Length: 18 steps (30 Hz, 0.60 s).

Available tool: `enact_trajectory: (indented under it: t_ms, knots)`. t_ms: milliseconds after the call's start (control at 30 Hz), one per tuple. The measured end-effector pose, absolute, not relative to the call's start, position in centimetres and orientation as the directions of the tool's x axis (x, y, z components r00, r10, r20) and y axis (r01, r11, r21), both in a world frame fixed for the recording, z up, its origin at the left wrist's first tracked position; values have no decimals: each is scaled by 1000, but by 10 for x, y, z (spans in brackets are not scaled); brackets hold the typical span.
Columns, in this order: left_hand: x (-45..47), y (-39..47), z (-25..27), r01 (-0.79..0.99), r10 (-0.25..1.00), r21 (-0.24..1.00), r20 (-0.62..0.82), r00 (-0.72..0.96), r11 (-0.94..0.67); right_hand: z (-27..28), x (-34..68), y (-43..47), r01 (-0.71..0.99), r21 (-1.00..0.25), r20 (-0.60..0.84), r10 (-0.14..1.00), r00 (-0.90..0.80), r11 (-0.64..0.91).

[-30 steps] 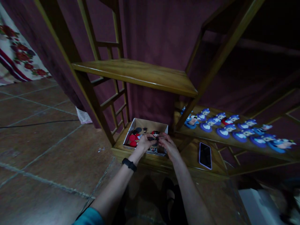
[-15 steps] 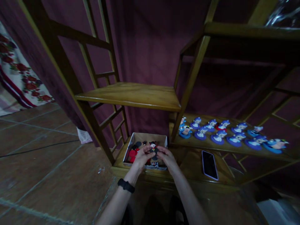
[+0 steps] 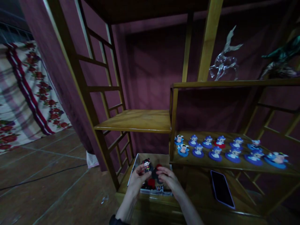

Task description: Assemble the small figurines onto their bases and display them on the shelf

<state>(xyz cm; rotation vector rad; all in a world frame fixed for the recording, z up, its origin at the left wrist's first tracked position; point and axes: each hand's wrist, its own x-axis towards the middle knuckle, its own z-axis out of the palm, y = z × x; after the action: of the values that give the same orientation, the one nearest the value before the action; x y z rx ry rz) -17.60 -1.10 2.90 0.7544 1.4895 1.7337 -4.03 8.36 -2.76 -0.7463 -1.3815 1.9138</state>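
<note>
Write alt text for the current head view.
A person's left hand holds a small black-haired figurine over an open box of red and black pieces, the right hand close beside it. The box stands low in wooden shelving; to its right lies a phone, below a shelf of mostly purple figurines.

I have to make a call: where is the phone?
In the head view, the phone lies at lower right on the bottom shelf, below the figures and to the right of the box and right hand.
</note>
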Motion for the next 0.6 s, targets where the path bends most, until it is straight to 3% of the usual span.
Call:
enact_trajectory:
  t_ms: [167,367,600]
  knots:
    - [-184,-47,73,-53,802,994,45,-596,-95,-32,-36,84,-151,-964,-78,774,-628,-219]
    - [-186,-96,165,143,750,980,199,-630,-140,-40,-35,85,-129,-964,-94,748,-657,-234]
    - [-184,-80,267,279,745,927,370,-556,-252,-38,-37,78,-82,-971,-118,745,-657,-226]
